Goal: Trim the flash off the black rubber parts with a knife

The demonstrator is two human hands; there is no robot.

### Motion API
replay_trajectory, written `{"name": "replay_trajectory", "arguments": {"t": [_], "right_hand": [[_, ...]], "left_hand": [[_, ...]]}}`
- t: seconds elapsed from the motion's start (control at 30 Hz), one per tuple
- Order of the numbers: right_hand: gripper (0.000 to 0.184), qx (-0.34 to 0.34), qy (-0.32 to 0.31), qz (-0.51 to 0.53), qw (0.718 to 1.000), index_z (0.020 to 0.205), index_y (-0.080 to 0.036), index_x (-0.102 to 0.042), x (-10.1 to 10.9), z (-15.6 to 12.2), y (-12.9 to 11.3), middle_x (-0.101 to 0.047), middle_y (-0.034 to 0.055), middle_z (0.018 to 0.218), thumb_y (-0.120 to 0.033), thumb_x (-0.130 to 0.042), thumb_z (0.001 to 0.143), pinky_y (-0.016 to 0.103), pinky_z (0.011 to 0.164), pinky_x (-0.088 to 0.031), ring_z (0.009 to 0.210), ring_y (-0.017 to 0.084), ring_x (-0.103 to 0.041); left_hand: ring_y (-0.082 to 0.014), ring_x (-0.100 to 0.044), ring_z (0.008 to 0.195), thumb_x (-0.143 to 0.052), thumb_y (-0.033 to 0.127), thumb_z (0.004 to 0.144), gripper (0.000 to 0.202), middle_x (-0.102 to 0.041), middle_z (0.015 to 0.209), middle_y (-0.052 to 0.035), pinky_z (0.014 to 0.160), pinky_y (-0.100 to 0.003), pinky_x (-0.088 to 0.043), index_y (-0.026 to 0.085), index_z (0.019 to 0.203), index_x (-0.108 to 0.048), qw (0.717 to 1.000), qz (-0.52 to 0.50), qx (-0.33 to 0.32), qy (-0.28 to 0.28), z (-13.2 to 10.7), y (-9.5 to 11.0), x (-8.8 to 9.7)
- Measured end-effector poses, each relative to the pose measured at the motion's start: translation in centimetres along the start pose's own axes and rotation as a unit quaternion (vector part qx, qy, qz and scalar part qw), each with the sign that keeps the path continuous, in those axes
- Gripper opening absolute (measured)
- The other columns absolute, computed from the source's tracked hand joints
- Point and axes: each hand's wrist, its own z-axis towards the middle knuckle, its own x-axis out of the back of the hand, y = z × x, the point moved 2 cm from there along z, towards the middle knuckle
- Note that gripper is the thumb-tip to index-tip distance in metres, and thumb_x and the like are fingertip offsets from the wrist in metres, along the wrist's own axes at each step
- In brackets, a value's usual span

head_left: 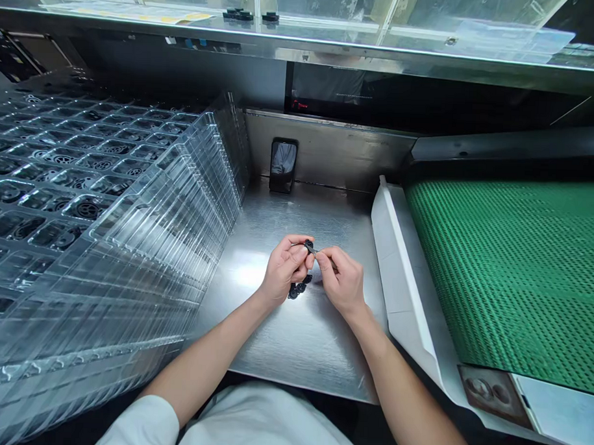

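Note:
My left hand [286,264] is closed in a pinch on a small black part [309,246], held above the metal table. Close against it, my right hand [340,276] pinches with thumb and forefinger at the right end of the same part; whether it grips the part itself or something tiny on it, I cannot make out. Just below the hands, several small black round parts [298,288] lie in a cluster on the bare metal tabletop [302,343]. Part of that cluster is hidden by my left hand.
Tall stacked clear plastic trays [181,199], with black parts in their pockets, stand at the left. A phone [283,165] leans on the metal back wall. To the right, a white guard [402,278] borders a green conveyor belt [514,269]. A shelf edge [332,52] crosses above.

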Motion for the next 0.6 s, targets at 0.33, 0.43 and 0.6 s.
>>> {"name": "replay_trajectory", "arguments": {"t": [0.33, 0.43, 0.6], "right_hand": [[0.027, -0.056, 0.012, 0.124, 0.991, 0.09, -0.023, -0.067, -0.4, -0.1, 0.4, -0.063, 0.0002, 0.076, -0.046, -0.059, 0.102, 0.032, 0.066, -0.042, 0.067, 0.019, -0.055], [0.021, -0.094, 0.008, 0.17, 0.981, 0.087, -0.023, -0.066, -1.0, -0.3, 0.6, -0.063, -0.0014, 0.072, -0.042, -0.067, 0.097, 0.03, 0.065, -0.042, 0.066, 0.018, -0.055], [0.025, -0.112, 0.048, 0.126, 0.985, 0.082, -0.023, -0.065, -0.6, -0.2, 0.9, -0.059, -0.0006, 0.072, -0.043, -0.064, 0.096, 0.03, 0.061, -0.04, 0.065, 0.017, -0.051]], "left_hand": [[-0.0016, -0.027, 0.041, -0.077, 0.045, 0.083, 0.043, -0.059, 0.069, 0.0024, 0.042, -0.017, -0.015, 0.017, 0.111, -0.059, 0.999, -0.021, 0.042, -0.004, -0.1, -0.3, -0.3], [-0.0027, -0.029, 0.042, -0.076, 0.047, 0.084, 0.039, -0.054, 0.064, 0.0043, 0.042, -0.017, -0.015, 0.017, 0.102, -0.058, 0.996, -0.031, 0.08, -0.011, -0.3, -0.7, -0.5], [-0.0021, -0.029, 0.042, -0.074, 0.038, 0.086, 0.032, -0.049, 0.066, 0.0061, 0.041, -0.016, -0.015, 0.02, 0.086, -0.047, 0.991, -0.094, 0.078, 0.05, 0.2, -0.1, 0.3]]}}
